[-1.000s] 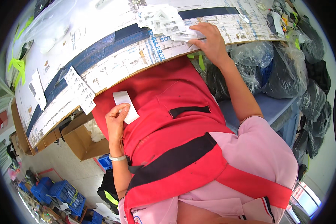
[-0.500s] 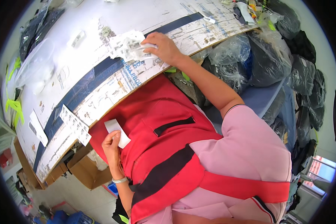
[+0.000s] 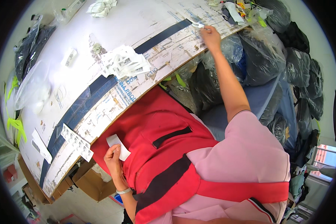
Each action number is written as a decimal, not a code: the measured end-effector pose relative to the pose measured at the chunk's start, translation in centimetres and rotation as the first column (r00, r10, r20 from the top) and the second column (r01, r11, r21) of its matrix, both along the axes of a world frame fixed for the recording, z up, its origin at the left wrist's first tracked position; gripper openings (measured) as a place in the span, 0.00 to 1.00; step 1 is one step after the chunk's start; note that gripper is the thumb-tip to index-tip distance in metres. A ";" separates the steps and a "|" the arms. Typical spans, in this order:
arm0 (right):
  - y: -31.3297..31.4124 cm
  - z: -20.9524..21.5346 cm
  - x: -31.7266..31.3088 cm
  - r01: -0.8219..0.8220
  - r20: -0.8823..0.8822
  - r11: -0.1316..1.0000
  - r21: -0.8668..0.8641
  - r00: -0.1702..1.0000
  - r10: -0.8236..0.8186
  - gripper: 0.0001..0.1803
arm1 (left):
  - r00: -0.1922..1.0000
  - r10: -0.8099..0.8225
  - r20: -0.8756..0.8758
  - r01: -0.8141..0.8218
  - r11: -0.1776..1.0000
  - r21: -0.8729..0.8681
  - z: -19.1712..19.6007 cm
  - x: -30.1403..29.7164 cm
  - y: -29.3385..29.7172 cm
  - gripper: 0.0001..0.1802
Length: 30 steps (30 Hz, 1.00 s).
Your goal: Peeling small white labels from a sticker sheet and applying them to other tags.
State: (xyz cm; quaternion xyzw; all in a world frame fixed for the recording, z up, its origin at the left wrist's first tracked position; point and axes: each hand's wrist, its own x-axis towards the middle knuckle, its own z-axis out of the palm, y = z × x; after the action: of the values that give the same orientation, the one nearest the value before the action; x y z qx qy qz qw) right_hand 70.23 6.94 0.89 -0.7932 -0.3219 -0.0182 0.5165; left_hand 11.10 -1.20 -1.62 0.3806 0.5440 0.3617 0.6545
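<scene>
My left hand [image 3: 112,157] holds a small white paper slip [image 3: 117,145] against my red apron [image 3: 156,145], just below the table edge. My right hand [image 3: 210,36] reaches far across the white worktable [image 3: 108,33], fingers pinching a small white tag [image 3: 198,25] lying on the table near its far right end. A loose pile of white printed tags [image 3: 125,64] lies on the table's middle, apart from both hands.
A strip of tags [image 3: 77,142] hangs off the near table edge. Clear plastic bags [image 3: 33,93] and neon yellow ties [image 3: 15,125] lie at the left. Black bagged bundles [image 3: 280,56] are stacked to the right. Cardboard boxes [image 3: 97,183] sit under the table.
My right hand has left the pile of tags and stretched to the right end of the table, onto a single tag. My left hand still holds the slip at my apron.
</scene>
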 end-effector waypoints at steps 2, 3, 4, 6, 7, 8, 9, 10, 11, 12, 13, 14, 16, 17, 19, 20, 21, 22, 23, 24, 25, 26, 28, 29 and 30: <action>0.0 0.8 3.0 0.016 -0.163 0.998 -0.056 0.986 -0.025 0.13 | 0.999 0.023 0.033 -0.022 0.998 -0.054 -0.1 0.0 0.1 0.08; 0.2 1.3 3.6 0.013 -0.324 0.993 -0.117 0.945 -0.050 0.13 | 0.999 0.018 0.029 -0.017 0.999 -0.051 -0.2 0.0 0.2 0.08; 0.7 1.3 3.9 0.017 -0.329 0.993 -0.114 0.943 -0.054 0.13 | 0.999 0.024 0.033 -0.022 0.998 -0.065 -0.3 0.0 0.3 0.08; 1.6 1.2 4.4 -0.158 -0.439 0.980 -0.125 0.894 0.089 0.13 | 0.999 0.023 0.034 -0.020 0.997 -0.078 -0.4 0.1 0.5 0.08; 2.1 1.1 4.8 -0.181 -0.428 0.964 -0.196 0.900 0.082 0.11 | 1.000 0.020 0.023 -0.018 0.997 -0.071 -0.5 0.2 0.6 0.08; 2.1 0.8 4.9 -0.175 -0.430 0.965 -0.194 0.899 0.077 0.11 | 1.000 0.016 0.013 -0.015 0.998 -0.064 -0.5 0.2 0.7 0.08; 2.3 0.7 4.7 -0.100 -0.392 0.990 -0.097 0.918 0.054 0.11 | 1.000 0.014 0.011 -0.013 0.998 -0.062 -0.6 0.2 0.7 0.08; 2.5 0.7 4.6 -0.027 -0.355 1.000 0.004 0.934 0.026 0.10 | 1.000 0.018 0.003 -0.018 0.997 -0.071 -0.7 0.2 0.8 0.08; 2.1 0.6 4.4 -0.005 -0.372 0.995 0.098 0.927 0.042 0.09 | 1.000 0.023 -0.005 -0.023 0.997 -0.079 -0.7 0.1 0.8 0.08; 1.9 0.4 4.3 -0.003 -0.371 0.995 0.098 0.928 0.040 0.09 | 1.000 0.021 -0.005 -0.021 0.997 -0.080 -0.7 0.1 0.8 0.08; 1.6 0.3 4.3 -0.033 -0.400 0.991 0.131 0.913 0.083 0.08 | 1.000 0.030 0.006 -0.030 0.996 -0.088 -0.6 0.1 0.8 0.08; 1.5 0.3 4.4 -0.061 -0.426 0.984 0.165 0.896 0.127 0.07 | 0.999 0.040 0.016 -0.038 0.995 -0.097 -0.6 0.1 0.9 0.08; 1.1 0.1 4.5 -0.104 -0.456 0.973 0.205 0.870 0.189 0.07 | 0.999 0.043 0.028 -0.040 0.993 -0.112 -0.8 -0.1 0.9 0.08; 0.9 0.1 4.6 -0.148 -0.481 0.957 0.250 0.839 0.255 0.07 | 0.998 0.050 0.040 -0.045 0.991 -0.123 -0.9 -0.1 0.9 0.08; 0.7 0.3 4.6 -0.163 -0.487 0.963 0.213 0.837 0.250 0.07 | 0.998 0.052 0.037 -0.047 0.990 -0.131 -1.0 -0.1 1.0 0.09; 0.7 0.5 4.5 -0.183 -0.491 0.967 0.179 0.835 0.249 0.07 | 0.998 0.058 0.037 -0.052 0.989 -0.137 -1.0 -0.1 1.0 0.09; 0.6 0.6 4.5 -0.180 -0.493 0.967 0.178 0.834 0.246 0.07 | 0.998 0.056 0.036 -0.051 0.989 -0.139 -1.0 0.0 1.1 0.09; 0.6 0.7 4.4 -0.196 -0.499 0.966 0.172 0.828 0.257 0.07 | 0.997 0.058 0.043 -0.051 0.988 -0.147 -1.0 0.0 1.1 0.08; 0.6 0.7 4.3 -0.211 -0.505 0.963 0.166 0.821 0.267 0.08 | 0.997 0.060 0.050 -0.052 0.987 -0.155 -0.9 0.0 1.0 0.08; 0.6 0.7 4.3 -0.209 -0.505 0.964 0.165 0.821 0.265 0.08 | 0.997 0.058 0.050 -0.049 0.986 -0.156 -0.7 0.3 1.1 0.08; 0.7 0.6 4.4 -0.202 -0.500 0.965 0.168 0.826 0.260 0.07 | 0.996 0.065 0.054 -0.056 0.985 -0.162 -0.4 0.6 1.1 0.08; 0.7 0.5 4.5 -0.196 -0.494 0.966 0.172 0.831 0.256 0.07 | 0.996 0.073 0.058 -0.062 0.984 -0.168 -0.3 0.8 1.1 0.08; 0.9 0.5 4.5 -0.159 -0.479 0.974 0.164 0.850 0.219 0.07 | 0.996 0.072 0.058 -0.061 0.984 -0.167 -0.3 0.7 1.1 0.08; 1.0 0.5 4.6 -0.122 -0.460 0.980 0.157 0.869 0.182 0.07 | 0.996 0.071 0.060 -0.060 0.984 -0.166 -0.4 0.6 1.1 0.08; 1.3 0.5 4.7 -0.122 -0.462 0.980 0.157 0.868 0.182 0.07 | 0.996 0.071 0.059 -0.060 0.984 -0.166 -0.6 0.3 1.1 0.08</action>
State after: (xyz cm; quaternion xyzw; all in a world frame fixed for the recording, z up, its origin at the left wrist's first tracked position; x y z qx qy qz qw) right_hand 74.90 8.20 1.38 -0.7124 -0.2456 0.1971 0.6272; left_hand 11.44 -0.08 -2.24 0.2956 0.5628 0.3492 0.6884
